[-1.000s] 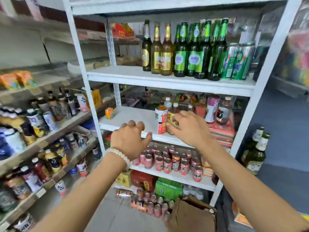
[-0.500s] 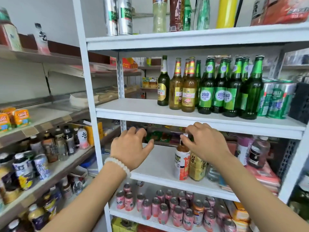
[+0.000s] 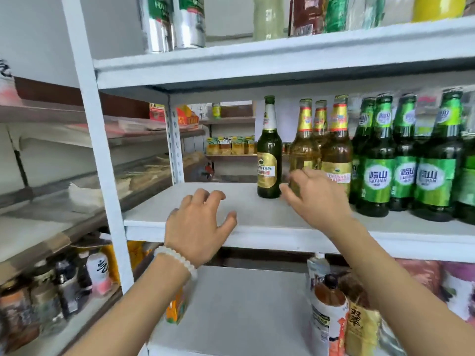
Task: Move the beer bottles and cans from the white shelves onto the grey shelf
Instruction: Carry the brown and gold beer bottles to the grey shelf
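The dark bottle (image 3: 269, 160) with the gold label stands upright on the white shelf (image 3: 205, 222), leftmost in the row. Just right of it stand three amber bottles (image 3: 336, 150), then the green bottles (image 3: 377, 165) running on to the right edge. Two silver cans (image 3: 174, 21) stand on the shelf above, up and left of the dark bottle.

Against the frame half a second ago, both hands have risen from the lower shelf level to the beer shelf. The right hand (image 3: 314, 199), then over the caps of the drink bottles (image 3: 331, 314) below, has left them and now reaches toward the base of the nearest amber bottle, just right of the dark bottle. Its fingers are spread and slightly bent, with the thumb toward the dark bottle; it grips nothing, and contact with the amber glass cannot be told because of blur.

The left hand (image 3: 195, 227), with a bead bracelet (image 3: 177, 260) at the wrist, is held at the shelf's front edge, left of and below the dark bottle. Its fingers are loosely curled and empty.
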